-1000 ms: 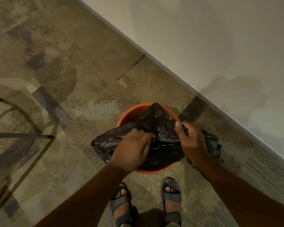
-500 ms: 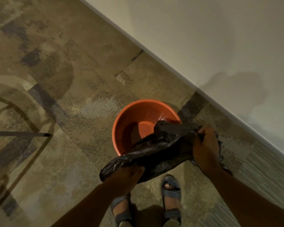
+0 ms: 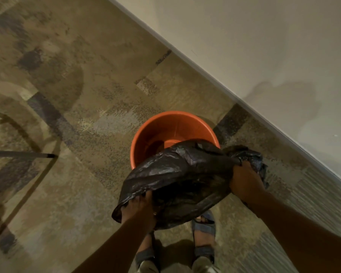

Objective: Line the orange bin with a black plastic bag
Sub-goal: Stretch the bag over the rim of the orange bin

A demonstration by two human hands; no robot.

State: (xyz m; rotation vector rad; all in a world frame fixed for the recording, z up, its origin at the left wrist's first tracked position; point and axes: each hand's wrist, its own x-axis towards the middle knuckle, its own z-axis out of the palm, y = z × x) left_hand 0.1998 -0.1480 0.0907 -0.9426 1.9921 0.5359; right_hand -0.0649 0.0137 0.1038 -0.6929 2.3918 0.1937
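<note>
Both hands, left hand (image 3: pixel 139 210) and right hand (image 3: pixel 245 183), each grip pinching the black plastic bag (image 3: pixel 181 178), hold it stretched across the orange bin's (image 3: pixel 146 133) near rim; the bin's mouth lies beyond

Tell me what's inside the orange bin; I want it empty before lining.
The visible far wall and floor of the orange bin look bare. The black plastic bag, held by the left hand and right hand, hides its near part.
</note>
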